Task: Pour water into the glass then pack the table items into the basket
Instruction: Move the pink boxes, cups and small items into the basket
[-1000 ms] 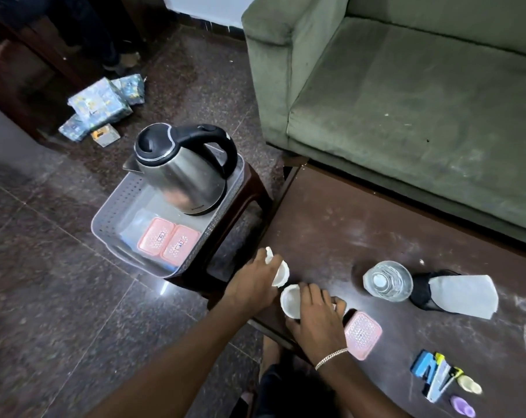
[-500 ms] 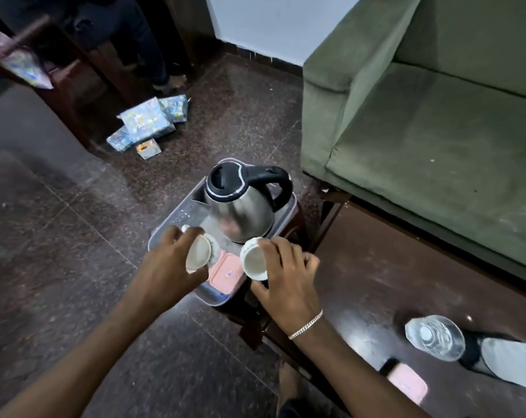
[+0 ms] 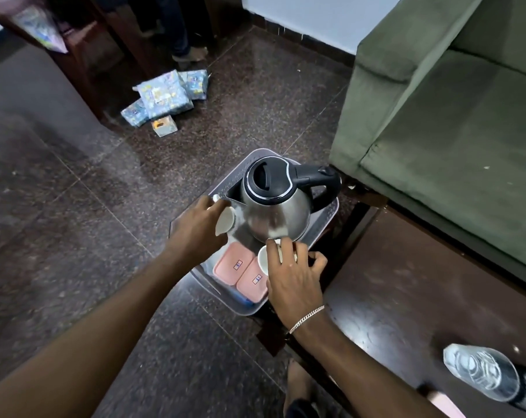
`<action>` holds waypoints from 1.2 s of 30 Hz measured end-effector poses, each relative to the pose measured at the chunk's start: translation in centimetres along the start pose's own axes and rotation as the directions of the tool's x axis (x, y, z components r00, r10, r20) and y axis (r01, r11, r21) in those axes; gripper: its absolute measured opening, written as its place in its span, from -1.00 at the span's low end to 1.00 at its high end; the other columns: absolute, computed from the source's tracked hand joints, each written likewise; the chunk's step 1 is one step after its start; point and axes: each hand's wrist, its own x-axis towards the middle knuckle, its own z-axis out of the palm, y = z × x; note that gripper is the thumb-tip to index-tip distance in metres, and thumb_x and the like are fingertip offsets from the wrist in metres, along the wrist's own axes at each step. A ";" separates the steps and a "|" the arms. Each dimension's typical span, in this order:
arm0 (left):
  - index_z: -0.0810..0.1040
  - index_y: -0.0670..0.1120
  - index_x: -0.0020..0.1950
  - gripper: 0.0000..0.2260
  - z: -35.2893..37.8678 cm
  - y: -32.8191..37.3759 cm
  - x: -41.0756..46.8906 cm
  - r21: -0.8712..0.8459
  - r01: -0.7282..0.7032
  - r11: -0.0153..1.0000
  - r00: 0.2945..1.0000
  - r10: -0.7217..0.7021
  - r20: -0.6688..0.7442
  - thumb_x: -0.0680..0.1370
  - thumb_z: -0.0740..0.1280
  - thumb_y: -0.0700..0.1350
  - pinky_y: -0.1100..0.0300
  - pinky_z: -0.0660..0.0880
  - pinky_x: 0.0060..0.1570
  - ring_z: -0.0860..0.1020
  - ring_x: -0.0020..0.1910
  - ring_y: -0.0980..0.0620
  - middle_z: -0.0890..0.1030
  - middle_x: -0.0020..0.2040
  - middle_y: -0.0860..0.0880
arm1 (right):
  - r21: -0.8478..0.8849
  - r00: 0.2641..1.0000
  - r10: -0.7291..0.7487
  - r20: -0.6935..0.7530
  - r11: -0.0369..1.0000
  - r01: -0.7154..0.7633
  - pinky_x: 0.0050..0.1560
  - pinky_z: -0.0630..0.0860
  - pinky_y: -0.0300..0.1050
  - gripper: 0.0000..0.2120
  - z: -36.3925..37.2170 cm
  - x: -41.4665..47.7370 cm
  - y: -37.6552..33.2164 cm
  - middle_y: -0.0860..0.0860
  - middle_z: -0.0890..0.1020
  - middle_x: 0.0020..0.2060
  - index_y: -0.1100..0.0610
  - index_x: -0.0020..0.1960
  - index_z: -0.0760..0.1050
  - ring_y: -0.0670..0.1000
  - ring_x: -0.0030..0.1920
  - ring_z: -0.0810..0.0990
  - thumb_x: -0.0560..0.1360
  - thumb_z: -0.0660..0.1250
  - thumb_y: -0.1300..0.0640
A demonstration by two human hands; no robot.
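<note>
Head view, both cups [image 3: 225, 220] now inside basket [image 3: 331, 212]

Kettle [image 3: 275, 211] is shiny steel with a black lid and handle. Basket [image 3: 328, 218] is see-through grey with dotted walls, two pink boxes [image 3: 242, 271] inside at 6 o'clock. White cups [image 3: 225, 220], olive-green sofa [image 3: 454, 131], speckled dark floor [image 3: 74, 206].

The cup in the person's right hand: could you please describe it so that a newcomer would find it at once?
Start at the grey basket beside the green sofa, where a steel kettle stands. Just in front of the kettle, the right hand holds a small white cup over two pink boxes. The other white cup is at the kettle's spout side, in the left hand.
</note>
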 end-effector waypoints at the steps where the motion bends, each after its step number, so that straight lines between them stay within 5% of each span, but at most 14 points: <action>1: 0.45 0.01 0.42 -0.38 0.2 -0.1 0.4 -0.015 -0.024 1.000 1.000 0.024 0.002 0.37 0.53 -0.13 -0.08 0.58 0.05 0.59 0.13 -0.25 0.50 0.25 -0.12 | -0.005 1.000 0.003 0.008 1.000 -0.003 0.05 0.38 0.20 -0.59 0.1 0.0 -0.1 0.03 0.51 0.09 0.07 0.28 0.44 0.14 0.08 0.48 0.44 0.37 0.17; 15: 0.52 -0.08 0.40 -0.41 2.0 -0.5 2.0 -0.060 -0.093 0.994 0.993 0.097 0.061 0.38 0.51 -0.25 -0.13 0.53 0.14 0.56 0.16 -0.26 0.52 0.28 -0.14 | 0.059 0.974 0.072 0.213 0.994 -0.087 0.13 0.33 0.18 -0.31 0.3 1.1 0.2 -0.07 0.50 0.26 -0.03 0.43 0.39 0.09 0.28 0.43 0.32 0.45 0.11; 36: 0.40 -0.08 0.49 -0.31 3.3 -1.2 2.1 -0.159 -0.022 0.987 0.992 0.041 0.115 0.36 0.43 -0.31 -0.11 0.51 0.26 0.54 0.27 -0.24 0.51 0.38 -0.11 | 0.115 0.947 0.131 0.292 0.979 -0.170 0.17 0.32 0.20 -0.44 2.7 1.8 0.1 -0.04 0.55 0.19 -0.04 0.30 0.41 0.12 0.34 0.38 0.34 0.41 0.23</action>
